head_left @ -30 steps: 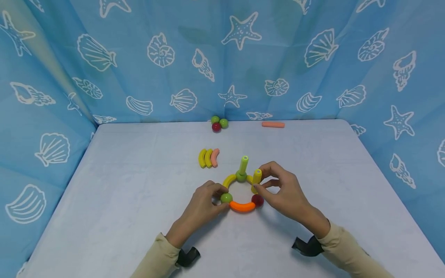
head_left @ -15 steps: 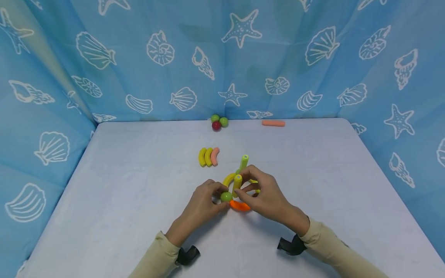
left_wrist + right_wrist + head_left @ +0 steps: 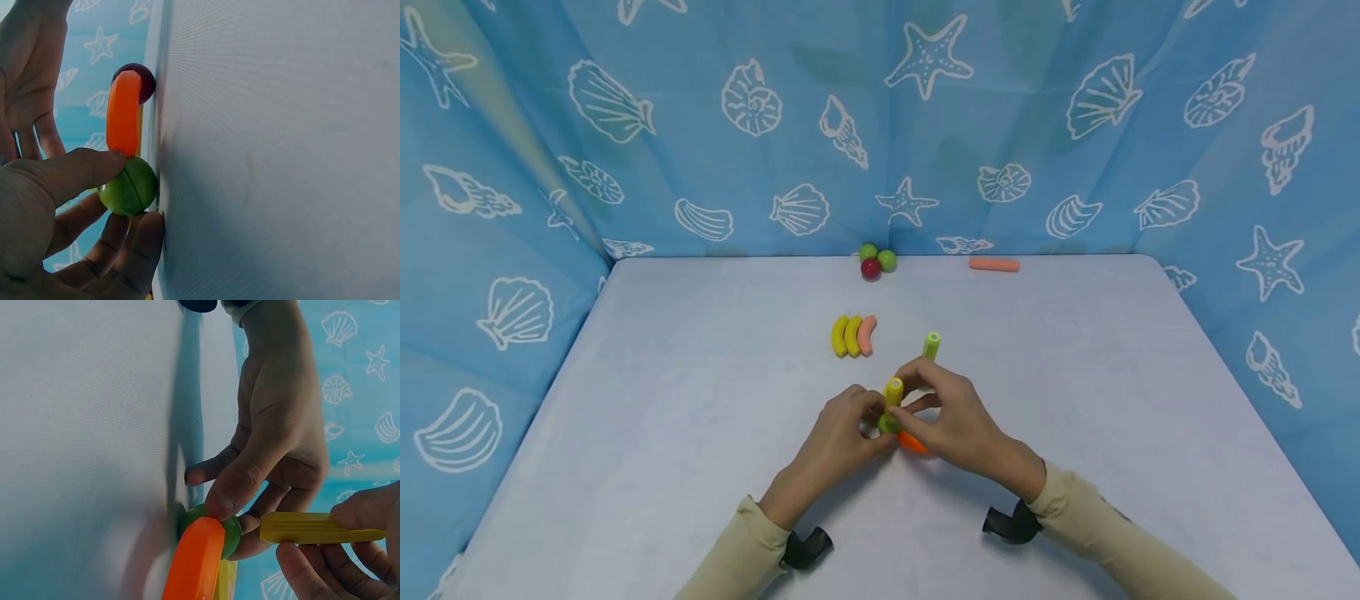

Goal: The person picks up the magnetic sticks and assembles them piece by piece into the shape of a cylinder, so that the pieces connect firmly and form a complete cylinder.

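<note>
My left hand [image 3: 842,429] pinches a green ball [image 3: 131,187] between thumb and fingers, low on the table. An orange curved piece [image 3: 123,115] adjoins that ball, with a dark red ball [image 3: 146,81] at its far end. In my right hand [image 3: 958,412] is an upright yellow stick [image 3: 312,528], held between thumb and fingers. Its lower end is just above the green ball, a small gap showing in the right wrist view. Behind the right hand rises a light green stick [image 3: 932,345]. That hand hides most of the ring of pieces in the head view.
Two yellow curved pieces [image 3: 846,337] and a pink one [image 3: 867,335] lie side by side farther back. At the table's far edge are two green balls [image 3: 887,260], a red ball [image 3: 871,268] and a salmon stick [image 3: 994,264]. A blue shell-patterned curtain [image 3: 737,167] hangs behind.
My right hand has carried the yellow stick leftward from above the dark red ball to above the green ball. The left hand has kept its hold in place.
</note>
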A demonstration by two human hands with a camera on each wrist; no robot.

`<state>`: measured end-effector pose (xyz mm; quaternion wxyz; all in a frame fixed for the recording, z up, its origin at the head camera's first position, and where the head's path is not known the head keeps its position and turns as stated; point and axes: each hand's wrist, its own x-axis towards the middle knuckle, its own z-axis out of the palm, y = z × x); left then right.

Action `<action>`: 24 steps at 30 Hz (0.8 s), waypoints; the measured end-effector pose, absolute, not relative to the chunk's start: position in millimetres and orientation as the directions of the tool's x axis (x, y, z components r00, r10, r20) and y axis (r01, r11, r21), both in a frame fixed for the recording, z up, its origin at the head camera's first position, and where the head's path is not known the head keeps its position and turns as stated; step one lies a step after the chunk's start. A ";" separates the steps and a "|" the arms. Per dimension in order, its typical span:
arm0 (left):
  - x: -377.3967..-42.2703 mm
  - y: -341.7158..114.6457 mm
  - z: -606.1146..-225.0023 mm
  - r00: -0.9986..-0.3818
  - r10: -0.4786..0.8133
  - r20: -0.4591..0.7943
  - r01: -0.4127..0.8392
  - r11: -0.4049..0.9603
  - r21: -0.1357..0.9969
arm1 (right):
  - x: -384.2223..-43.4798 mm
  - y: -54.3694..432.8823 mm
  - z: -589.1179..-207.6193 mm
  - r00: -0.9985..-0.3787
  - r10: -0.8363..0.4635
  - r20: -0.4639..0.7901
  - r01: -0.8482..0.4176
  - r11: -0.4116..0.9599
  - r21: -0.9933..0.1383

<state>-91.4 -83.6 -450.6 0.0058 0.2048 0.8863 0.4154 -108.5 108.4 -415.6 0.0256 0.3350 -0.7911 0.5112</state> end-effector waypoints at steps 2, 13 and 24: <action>-91.9 -83.6 -450.5 -0.915 0.368 0.162 0.361 0.572 0.737 | -109.4 107.4 -415.7 -0.772 -0.507 0.382 -0.556 0.250 -0.793; -91.3 -83.2 -450.9 -0.910 0.370 0.185 0.380 0.569 0.729 | -110.5 106.0 -420.4 -0.782 -0.516 0.351 -0.549 0.301 -0.780; -91.0 -83.6 -451.0 -0.910 0.374 0.177 0.377 0.571 0.729 | -108.7 106.7 -421.1 -0.776 -0.522 0.355 -0.558 0.304 -0.772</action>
